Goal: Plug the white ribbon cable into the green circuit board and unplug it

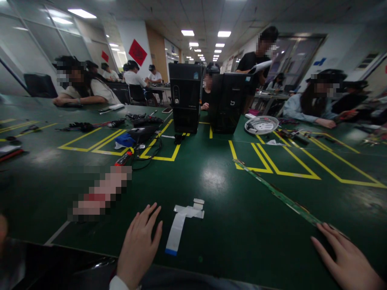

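My left hand (140, 239) rests at the table's near edge with fingers stretched out and holds nothing. Just right of it lies a white flat ribbon cable (175, 233), folded into a cross shape, with a blue end strip. A long, narrow green circuit board (278, 193) runs diagonally across the right side of the table. At its near end is my right hand (343, 249), fingers extended and thumb apart, the fingertips touching or very close to the strip.
Two black computer towers (186, 98) (228, 104) stand ahead. A red-and-black tool handle (123, 158) lies left, beside a pixelated patch. Black cables (142, 121) and a white round basket (261, 125) sit farther back. Yellow tape marks the green tabletop (211, 241). Several people sit around.
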Action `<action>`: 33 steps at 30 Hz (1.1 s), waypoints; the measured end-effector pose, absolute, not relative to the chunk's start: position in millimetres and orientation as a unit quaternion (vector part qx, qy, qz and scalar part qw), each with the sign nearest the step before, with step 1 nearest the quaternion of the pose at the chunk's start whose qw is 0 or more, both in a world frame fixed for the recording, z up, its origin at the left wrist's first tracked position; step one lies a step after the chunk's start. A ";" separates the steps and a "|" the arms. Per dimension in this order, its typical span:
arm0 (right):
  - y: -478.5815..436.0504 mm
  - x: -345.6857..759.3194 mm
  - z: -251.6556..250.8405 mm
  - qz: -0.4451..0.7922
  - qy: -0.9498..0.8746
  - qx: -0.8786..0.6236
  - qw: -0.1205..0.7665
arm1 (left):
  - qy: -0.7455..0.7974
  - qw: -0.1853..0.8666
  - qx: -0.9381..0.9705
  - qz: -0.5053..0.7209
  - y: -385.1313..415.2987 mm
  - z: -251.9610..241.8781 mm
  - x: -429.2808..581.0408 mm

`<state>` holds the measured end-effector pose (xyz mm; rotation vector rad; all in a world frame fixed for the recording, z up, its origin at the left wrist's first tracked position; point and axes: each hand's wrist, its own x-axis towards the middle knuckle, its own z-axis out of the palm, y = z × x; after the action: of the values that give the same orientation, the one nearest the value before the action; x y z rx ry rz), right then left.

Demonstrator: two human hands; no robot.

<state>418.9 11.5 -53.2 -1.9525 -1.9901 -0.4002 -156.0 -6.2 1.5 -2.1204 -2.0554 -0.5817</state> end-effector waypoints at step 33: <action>95.3 210.6 13.7 0.005 -0.896 -0.425 0.125 | -0.678 0.079 -0.707 -0.185 -5.9 2.5 -155.3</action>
<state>210.6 95.3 13.7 -1.2398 -2.6122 0.0142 -155.3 -5.9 2.5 -2.1153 -2.0287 -0.5537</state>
